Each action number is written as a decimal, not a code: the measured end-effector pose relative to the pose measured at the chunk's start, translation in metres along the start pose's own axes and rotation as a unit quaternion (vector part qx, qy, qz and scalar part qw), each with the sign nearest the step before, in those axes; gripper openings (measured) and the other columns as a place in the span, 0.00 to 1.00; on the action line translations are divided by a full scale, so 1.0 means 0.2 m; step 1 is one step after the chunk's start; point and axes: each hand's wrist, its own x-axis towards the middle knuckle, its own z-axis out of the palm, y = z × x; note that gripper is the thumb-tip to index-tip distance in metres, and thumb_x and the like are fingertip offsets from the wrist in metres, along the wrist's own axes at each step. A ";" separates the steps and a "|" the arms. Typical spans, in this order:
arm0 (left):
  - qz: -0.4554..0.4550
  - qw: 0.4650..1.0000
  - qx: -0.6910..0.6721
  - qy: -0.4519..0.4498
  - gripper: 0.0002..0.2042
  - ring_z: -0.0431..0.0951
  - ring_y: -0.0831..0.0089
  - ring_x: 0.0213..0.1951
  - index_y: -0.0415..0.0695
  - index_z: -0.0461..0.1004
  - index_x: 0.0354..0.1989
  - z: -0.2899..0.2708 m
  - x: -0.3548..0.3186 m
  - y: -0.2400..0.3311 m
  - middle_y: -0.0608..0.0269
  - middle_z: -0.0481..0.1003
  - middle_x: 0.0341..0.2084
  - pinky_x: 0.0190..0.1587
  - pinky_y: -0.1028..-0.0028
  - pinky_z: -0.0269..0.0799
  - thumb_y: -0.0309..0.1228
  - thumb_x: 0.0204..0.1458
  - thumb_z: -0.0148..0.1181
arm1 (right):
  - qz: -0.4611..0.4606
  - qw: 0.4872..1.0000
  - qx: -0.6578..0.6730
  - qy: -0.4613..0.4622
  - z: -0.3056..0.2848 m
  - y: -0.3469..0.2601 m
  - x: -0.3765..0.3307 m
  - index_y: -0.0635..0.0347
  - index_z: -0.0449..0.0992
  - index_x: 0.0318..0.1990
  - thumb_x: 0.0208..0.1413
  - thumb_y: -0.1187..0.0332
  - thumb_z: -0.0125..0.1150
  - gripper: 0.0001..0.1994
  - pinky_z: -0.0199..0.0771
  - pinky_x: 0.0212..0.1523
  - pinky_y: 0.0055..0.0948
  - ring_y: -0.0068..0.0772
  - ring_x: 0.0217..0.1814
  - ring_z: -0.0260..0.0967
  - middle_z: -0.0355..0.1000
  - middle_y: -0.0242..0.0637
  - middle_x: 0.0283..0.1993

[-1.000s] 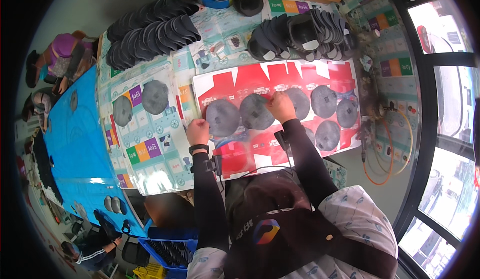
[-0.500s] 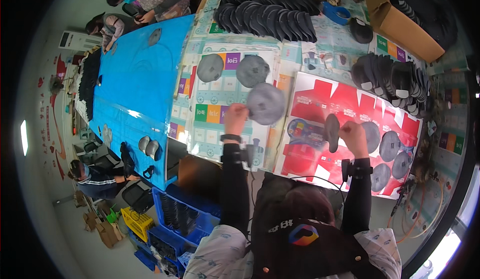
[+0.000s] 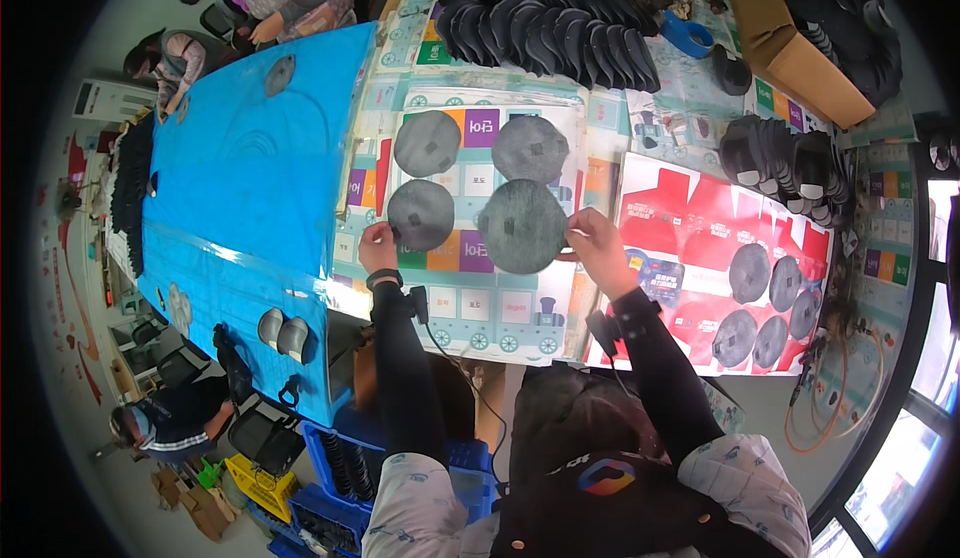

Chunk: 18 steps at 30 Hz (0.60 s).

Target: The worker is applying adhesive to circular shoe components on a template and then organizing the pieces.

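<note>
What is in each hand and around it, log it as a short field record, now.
left hand: fingertips on the lower-left grey disc
right hand: grips the edge of the lower-right grey disc
discs on printed sheet: four, in two rows
red sheet: to the right, more grey discs on it
blue cover: to the left
black stacked pieces: far edge, in rows
cardboard box: far right

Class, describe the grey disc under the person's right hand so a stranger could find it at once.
Start at the colourful printed sheet beside the blue table cover. Four grey discs lie there in a square; it is the largest disc, nearest the right hand, which touches its edge.
</note>
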 end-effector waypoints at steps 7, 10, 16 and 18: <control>-0.077 0.996 0.005 -0.054 0.14 0.82 0.64 0.32 0.41 0.82 0.47 -0.01 -0.04 0.17 0.52 0.82 0.35 0.36 0.66 0.78 0.39 0.64 0.58 | -0.032 0.961 -0.216 0.167 0.02 0.44 0.14 0.62 0.70 0.47 0.54 0.83 0.57 0.13 0.83 0.37 0.35 0.33 0.37 0.77 0.74 0.42 0.46; -0.077 0.995 -0.036 -0.049 0.17 0.82 0.63 0.31 0.38 0.78 0.53 -0.06 -0.05 0.16 0.52 0.81 0.35 0.36 0.66 0.78 0.39 0.65 0.56 | -0.087 0.929 -0.314 0.178 0.09 0.44 0.11 0.56 0.72 0.46 0.54 0.83 0.56 0.14 0.75 0.38 0.43 0.44 0.35 0.77 0.74 0.39 0.46; -0.040 0.997 0.044 0.046 0.20 0.82 0.61 0.34 0.36 0.72 0.60 -0.10 -0.15 0.20 0.50 0.79 0.42 0.38 0.67 0.77 0.35 0.63 0.55 | -0.186 0.855 -0.451 0.175 0.06 0.45 0.08 0.52 0.75 0.47 0.61 0.74 0.58 0.09 0.78 0.38 0.45 0.51 0.39 0.77 0.73 0.39 0.50; -0.073 0.997 0.024 0.028 0.19 0.82 0.60 0.36 0.37 0.73 0.58 -0.07 -0.23 0.24 0.48 0.78 0.45 0.40 0.67 0.77 0.34 0.62 0.55 | -0.190 0.846 -0.467 0.170 0.03 0.42 0.06 0.47 0.76 0.52 0.64 0.70 0.58 0.11 0.79 0.39 0.45 0.51 0.40 0.78 0.72 0.40 0.54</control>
